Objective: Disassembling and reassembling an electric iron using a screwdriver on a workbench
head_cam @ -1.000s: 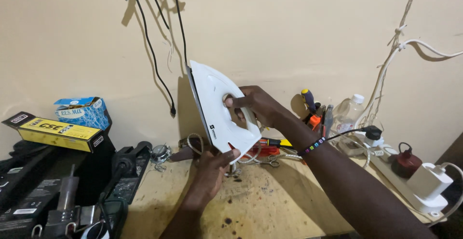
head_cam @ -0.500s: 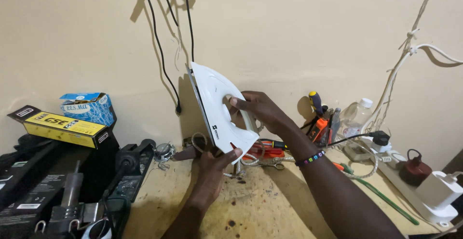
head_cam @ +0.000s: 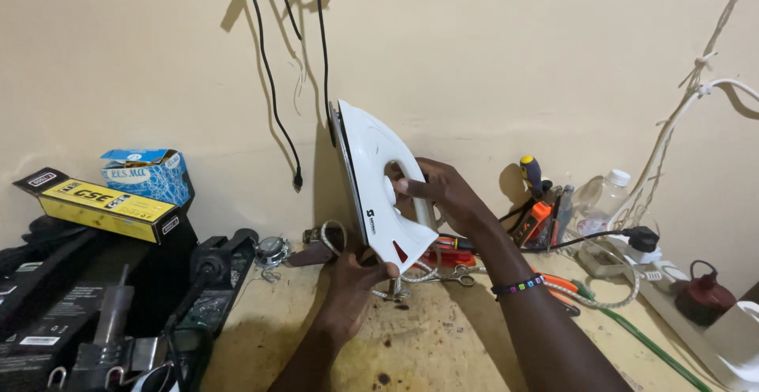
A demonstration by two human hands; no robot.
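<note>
Overall, a stained wooden bench point(head_cam: 443, 344) meets a cream wall point(head_cam: 490, 52) with hanging black cables point(head_cam: 269, 83). At left: boxes point(head_cam: 103, 202) and black tools point(head_cam: 198, 281). At centre, the white iron point(head_cam: 375, 182) stands upright, left hand point(head_cam: 356, 269) gripping its base, right hand point(head_cam: 443, 190) closed on the handle. At right: screwdrivers point(head_cam: 534, 194), a plastic bottle point(head_cam: 601, 198), a power strip point(head_cam: 672, 273).

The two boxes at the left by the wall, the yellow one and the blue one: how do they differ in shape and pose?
The yellow box is long, flat and slim with black ends, and lies tilted on dark equipment; the blue box is short and squarish, with a white patterned front. The blue box sits behind and above the yellow box, close to the wall. Both are cardboard, and both are apart from the hands, which hold the white iron.
</note>
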